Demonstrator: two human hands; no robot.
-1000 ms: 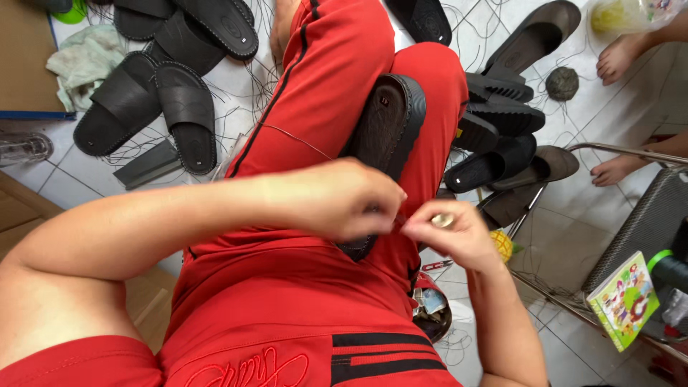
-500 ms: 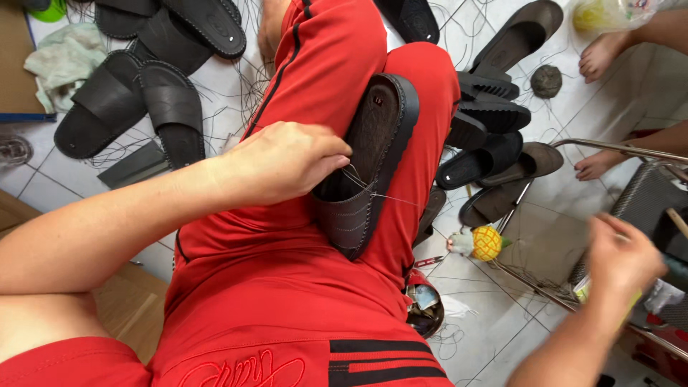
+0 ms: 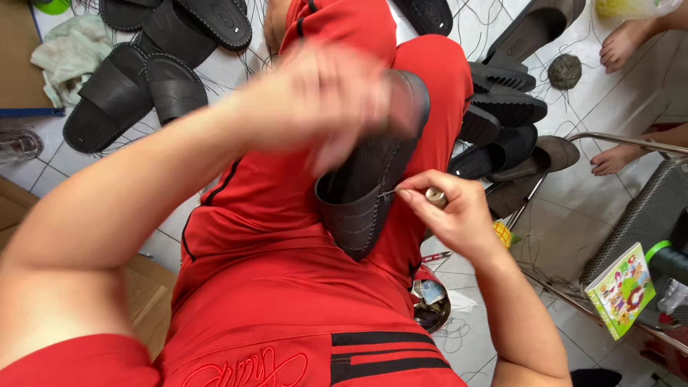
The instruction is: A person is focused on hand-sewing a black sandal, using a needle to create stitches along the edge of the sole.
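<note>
Right hand (image 3: 451,215) sits at the lower edge of the black sandal (image 3: 373,193), fingers pinched together on a small tan-handled awl (image 3: 435,196). Its thin metal tip points left and meets the stitched edge of the sandal strap. Left hand (image 3: 322,100) is raised over the upper half of the sandal, heavily blurred; fingers look spread, but whether it grips anything cannot be told. A fine thread runs near the awl tip; its course is too thin to follow.

Sandal position: lying lengthwise along the right thigh, on the red trousers (image 3: 287,287), strap end toward the body, sole end toward the knee. Trousers carry black stripes low on the leg.

Surroundings, working outward:
- Just right of the knee, a stack of dark sandals (image 3: 502,115) on the white tiled floor (image 3: 566,208), loose threads scattered over the tiles.
- A ball of dark thread (image 3: 565,70) lies beyond the stack.
- Upper left, more black sandals (image 3: 136,93) in a loose heap, beside a pale green cloth (image 3: 68,50).
- Below the right hand, a small round tin (image 3: 430,301) holding odds and ends, on the floor.
- Far right, a metal-framed chair (image 3: 645,215) with a colourful booklet (image 3: 620,290) leaning against it.
- Another person's bare feet (image 3: 623,43) rest on the tiles at the upper right.
</note>
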